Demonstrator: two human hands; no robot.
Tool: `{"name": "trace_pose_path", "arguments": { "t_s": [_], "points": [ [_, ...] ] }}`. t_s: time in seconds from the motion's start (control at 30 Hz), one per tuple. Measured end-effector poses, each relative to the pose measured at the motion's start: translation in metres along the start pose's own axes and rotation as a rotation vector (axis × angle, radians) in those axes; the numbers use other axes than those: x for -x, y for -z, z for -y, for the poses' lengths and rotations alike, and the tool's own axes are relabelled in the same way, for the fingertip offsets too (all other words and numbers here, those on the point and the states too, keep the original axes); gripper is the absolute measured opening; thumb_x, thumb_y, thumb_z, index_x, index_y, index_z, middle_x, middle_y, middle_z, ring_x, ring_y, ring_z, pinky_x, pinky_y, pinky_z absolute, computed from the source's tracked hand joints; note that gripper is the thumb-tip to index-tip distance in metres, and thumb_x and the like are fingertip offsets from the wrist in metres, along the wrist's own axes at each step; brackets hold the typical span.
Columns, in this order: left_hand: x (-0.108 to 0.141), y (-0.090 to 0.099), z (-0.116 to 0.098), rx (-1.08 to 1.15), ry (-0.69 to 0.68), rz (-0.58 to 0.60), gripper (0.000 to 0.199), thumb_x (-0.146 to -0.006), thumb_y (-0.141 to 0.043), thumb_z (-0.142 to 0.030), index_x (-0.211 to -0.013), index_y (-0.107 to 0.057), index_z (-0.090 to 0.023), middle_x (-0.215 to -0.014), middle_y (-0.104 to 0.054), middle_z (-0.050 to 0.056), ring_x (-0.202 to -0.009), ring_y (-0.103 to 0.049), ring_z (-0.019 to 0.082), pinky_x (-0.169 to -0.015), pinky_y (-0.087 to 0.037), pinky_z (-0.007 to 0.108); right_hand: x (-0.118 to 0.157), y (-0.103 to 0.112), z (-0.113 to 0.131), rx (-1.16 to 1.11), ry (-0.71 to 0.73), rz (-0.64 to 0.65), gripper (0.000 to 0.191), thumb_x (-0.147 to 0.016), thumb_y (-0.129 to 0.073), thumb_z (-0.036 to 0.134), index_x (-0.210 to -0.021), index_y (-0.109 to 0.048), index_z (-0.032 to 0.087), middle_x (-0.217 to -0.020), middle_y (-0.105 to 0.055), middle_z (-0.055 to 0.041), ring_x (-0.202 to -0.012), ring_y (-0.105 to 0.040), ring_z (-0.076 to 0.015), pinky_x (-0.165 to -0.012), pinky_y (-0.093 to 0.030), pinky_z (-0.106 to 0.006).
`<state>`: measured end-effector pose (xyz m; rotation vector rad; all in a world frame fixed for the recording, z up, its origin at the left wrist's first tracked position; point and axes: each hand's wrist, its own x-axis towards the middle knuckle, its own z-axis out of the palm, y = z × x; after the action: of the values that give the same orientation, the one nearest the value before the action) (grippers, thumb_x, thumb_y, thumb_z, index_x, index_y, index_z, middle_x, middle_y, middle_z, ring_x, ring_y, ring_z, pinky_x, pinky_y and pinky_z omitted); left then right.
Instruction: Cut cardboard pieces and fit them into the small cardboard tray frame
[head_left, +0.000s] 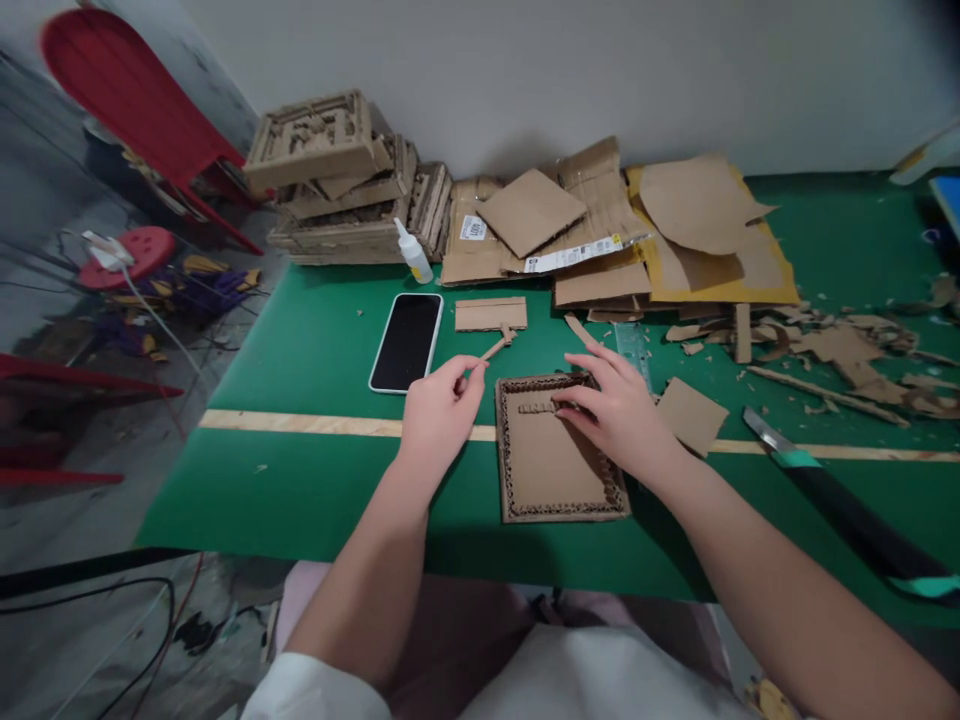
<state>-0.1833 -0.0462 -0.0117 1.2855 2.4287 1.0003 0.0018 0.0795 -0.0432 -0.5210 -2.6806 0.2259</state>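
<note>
Pinching a slim cardboard stick (492,348) by its near end in the left hand (444,415), thumb against forefinger, presumably to leave the far end free, and pointing it toward the lower edge of a flat cardboard rectangle (491,314). Holding the right hand (626,405) over a shallow cardboard tray (559,470), with thumb and forefinger at the right end of a narrow corrugated strip (535,408) inside, near the far wall. Cannot tell whether gripping that strip or merely touching it; perhaps steadying it. Having the tray flat on the green worktop (322,490), in front of the body and between the forearms, probably for easy reach from both sides. Having the smartphone (407,343) and, beyond it, the nozzle bottle (414,256) off to the left, apparently out of the way yet reachable. Having the utility knife (847,515) at the right, blade facing away and handle nearer, likely handy for picking up; beyond it, scattered cardboard offcuts (840,350), seemingly apart from the working spot.
</note>
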Motion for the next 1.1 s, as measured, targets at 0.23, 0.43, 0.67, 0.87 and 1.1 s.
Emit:
{"name": "trace_pose_path", "arguments": {
  "t_s": [0.23, 0.43, 0.67, 0.87, 1.1],
  "points": [
    [-0.006, 0.016, 0.016, -0.113, 0.038, -0.027, 0.022, -0.086, -0.048, -0.035, -0.089, -0.066, -0.022, -0.058, -0.051, -0.003, -0.052, -0.045, 0.010, -0.050, -0.033, 0.021, 0.000, -0.002, -0.001, -0.010, -0.001, 0.009, 0.019, -0.083, -0.053, 0.029, -0.087, -0.069, 0.019, -0.116, -0.058, -0.0117, -0.122, -0.041, -0.0309, -0.100, -0.040, -0.049],
    [-0.009, 0.023, 0.026, -0.277, 0.045, 0.127, 0.024, -0.086, -0.050, -0.032, -0.104, -0.063, -0.024, -0.067, -0.059, -0.002, -0.059, -0.054, 0.014, -0.054, -0.038, 0.024, -0.002, 0.010, 0.001, -0.089, -0.030, -0.043, 0.019, -0.083, -0.054, 0.028, -0.092, -0.067, 0.017, -0.114, -0.059, -0.0117, -0.121, -0.043, -0.0273, -0.102, -0.040, -0.045],
    [-0.007, 0.021, 0.032, -0.417, -0.030, 0.226, 0.015, -0.085, -0.054, -0.027, -0.088, -0.068, -0.021, -0.087, -0.063, 0.003, -0.080, -0.059, 0.019, -0.065, -0.042, 0.027, 0.002, 0.027, -0.011, -0.161, -0.173, -0.295, 0.011, -0.081, -0.058, 0.025, -0.088, -0.066, 0.021, -0.101, -0.064, -0.0062, -0.103, -0.055, -0.0206, -0.095, -0.045, -0.041],
    [-0.001, 0.018, 0.025, -0.485, -0.017, 0.227, 0.010, -0.083, -0.057, -0.026, -0.076, -0.063, -0.021, -0.084, -0.058, 0.001, -0.072, -0.058, 0.017, -0.055, -0.036, 0.025, 0.003, 0.025, -0.012, -0.171, -0.159, -0.301, 0.010, -0.081, -0.058, 0.023, -0.089, -0.065, 0.022, -0.098, -0.064, -0.0044, -0.099, -0.056, -0.0187, -0.092, -0.046, -0.038],
    [-0.002, 0.015, 0.027, -0.452, -0.010, 0.290, 0.018, -0.085, -0.053, -0.023, -0.102, -0.059, -0.022, -0.086, -0.061, 0.002, -0.072, -0.058, 0.017, -0.055, -0.037, 0.025, 0.002, 0.025, -0.011, -0.171, -0.142, -0.305, 0.011, -0.081, -0.058, 0.023, -0.089, -0.065, 0.021, -0.098, -0.064, -0.0051, -0.099, -0.056, -0.0185, -0.092, -0.046, -0.037]
  ]
}}
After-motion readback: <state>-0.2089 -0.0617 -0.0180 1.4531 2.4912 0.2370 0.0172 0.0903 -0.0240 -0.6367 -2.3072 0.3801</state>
